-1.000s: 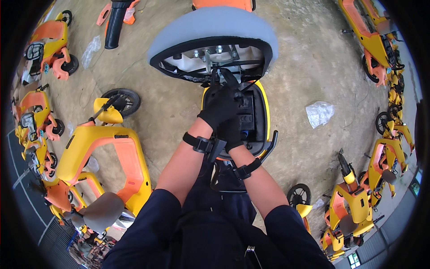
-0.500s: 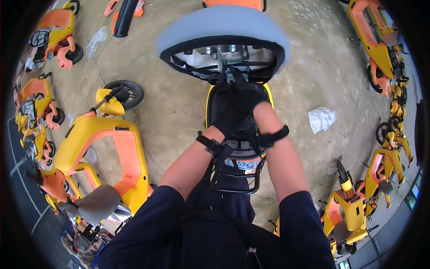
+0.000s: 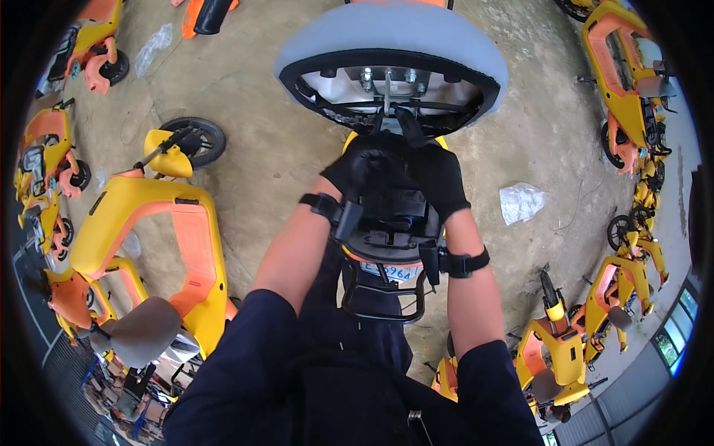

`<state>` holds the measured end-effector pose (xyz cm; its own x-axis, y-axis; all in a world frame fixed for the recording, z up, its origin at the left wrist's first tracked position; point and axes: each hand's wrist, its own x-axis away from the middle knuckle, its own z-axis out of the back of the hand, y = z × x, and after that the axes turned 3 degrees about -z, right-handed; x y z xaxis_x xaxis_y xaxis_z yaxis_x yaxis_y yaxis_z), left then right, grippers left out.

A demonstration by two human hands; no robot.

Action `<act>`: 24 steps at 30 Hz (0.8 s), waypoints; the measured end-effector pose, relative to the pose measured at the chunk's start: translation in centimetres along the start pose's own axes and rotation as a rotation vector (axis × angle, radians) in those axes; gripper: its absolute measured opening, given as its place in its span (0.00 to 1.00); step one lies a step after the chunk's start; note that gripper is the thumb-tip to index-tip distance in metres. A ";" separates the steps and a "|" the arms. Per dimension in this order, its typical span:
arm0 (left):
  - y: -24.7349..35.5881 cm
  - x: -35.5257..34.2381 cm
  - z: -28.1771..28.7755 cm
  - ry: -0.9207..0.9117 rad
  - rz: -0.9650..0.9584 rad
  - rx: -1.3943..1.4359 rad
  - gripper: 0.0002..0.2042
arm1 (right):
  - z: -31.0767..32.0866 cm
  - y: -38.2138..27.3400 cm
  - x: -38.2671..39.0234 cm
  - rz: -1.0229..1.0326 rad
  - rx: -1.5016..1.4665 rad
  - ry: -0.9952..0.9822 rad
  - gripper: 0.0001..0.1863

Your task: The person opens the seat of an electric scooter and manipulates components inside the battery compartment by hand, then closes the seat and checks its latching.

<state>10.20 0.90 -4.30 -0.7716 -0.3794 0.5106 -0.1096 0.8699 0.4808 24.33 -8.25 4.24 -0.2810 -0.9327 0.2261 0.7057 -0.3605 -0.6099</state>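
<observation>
A grey scooter seat [image 3: 394,30] stands tipped up in front of me, its hollow underside facing me. Bolts and a metal hinge bracket [image 3: 387,89] show inside it. Both my hands wear black gloves and meet at the seat's lower edge, over the open black compartment [image 3: 390,212] of a yellow scooter. Curled fingers of my left hand [image 3: 361,163] are close to the bracket's foot. Beside it, my right hand [image 3: 435,171] reaches fingers up to the same spot, its other fingers bent. Whatever lies between the fingertips is hidden. Black straps with small boxes circle both wrists.
A black rear rack [image 3: 383,316] juts toward my legs. Yellow and orange scooters [image 3: 197,245] stand close on the left, with more [image 3: 561,349] along the right. Clear plastic sheeting [image 3: 520,204] lies on the concrete floor. A black tube [image 3: 216,15] lies at the far left.
My hands, overlapping before, have come apart side by side, the right one shifting outward. The seat appears farther right in the picture, and more of its underside bracket shows.
</observation>
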 end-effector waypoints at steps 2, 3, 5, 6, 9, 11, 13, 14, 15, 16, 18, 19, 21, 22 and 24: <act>2.6 0.8 -1.7 -0.007 0.178 0.029 0.09 | -0.6 2.1 1.6 0.033 -0.056 0.048 0.11; 2.7 0.7 -1.5 -0.004 0.180 0.030 0.09 | -1.1 2.5 2.1 -0.102 -0.181 0.057 0.11; 3.2 0.2 -0.8 0.042 0.160 -0.178 0.07 | -2.6 3.2 2.2 -0.233 -0.316 0.071 0.12; 3.0 -0.1 -0.8 0.040 0.163 -0.185 0.07 | -3.4 3.9 1.6 -0.130 -0.259 0.152 0.11; 1.4 -1.5 -1.9 0.190 0.176 -0.034 0.09 | -5.0 6.6 -0.1 -0.107 -0.181 0.219 0.13; 0.6 -1.0 -1.4 0.243 -0.105 -0.603 0.11 | -4.9 4.8 -1.3 -0.170 -0.184 0.188 0.15; 0.2 -0.4 -0.8 0.213 -0.379 -0.997 0.12 | -4.5 2.3 -2.6 -0.182 0.120 0.072 0.15; -0.1 -0.4 -0.8 0.160 -0.660 -1.369 0.12 | -4.5 2.1 -2.8 -0.191 0.181 0.076 0.16; -0.1 -0.6 -0.7 0.154 -0.665 -1.370 0.12 | -4.5 2.0 -3.2 -0.198 0.244 0.081 0.17; 0.3 -0.3 -1.3 0.135 -0.356 -0.887 0.10 | -4.4 1.8 -3.2 -0.339 0.121 0.082 0.17; 0.3 -0.1 -1.9 0.108 -0.044 -0.397 0.14 | -3.8 1.8 -3.0 -0.488 0.000 0.081 0.17; 0.4 -0.1 -1.3 0.096 -0.026 -0.324 0.12 | -2.8 0.9 -3.2 -0.514 -0.119 0.128 0.18; 0.2 -0.2 -0.2 0.084 -0.009 -0.248 0.11 | -2.9 1.5 -3.1 -0.540 -0.236 0.175 0.18; -0.7 -0.8 0.9 -0.103 -0.035 0.044 0.11 | -3.4 3.7 -2.4 -0.360 -0.213 0.074 0.18; -0.8 -0.9 1.9 -0.272 -0.067 0.335 0.10 | -3.0 3.3 -1.2 0.032 -0.189 -0.026 0.18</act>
<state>9.85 1.11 -6.52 -0.8878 -0.3811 0.2581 -0.3281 0.9172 0.2260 25.00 -8.31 -0.28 -0.2411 -0.9447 0.2224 0.5791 -0.3239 -0.7481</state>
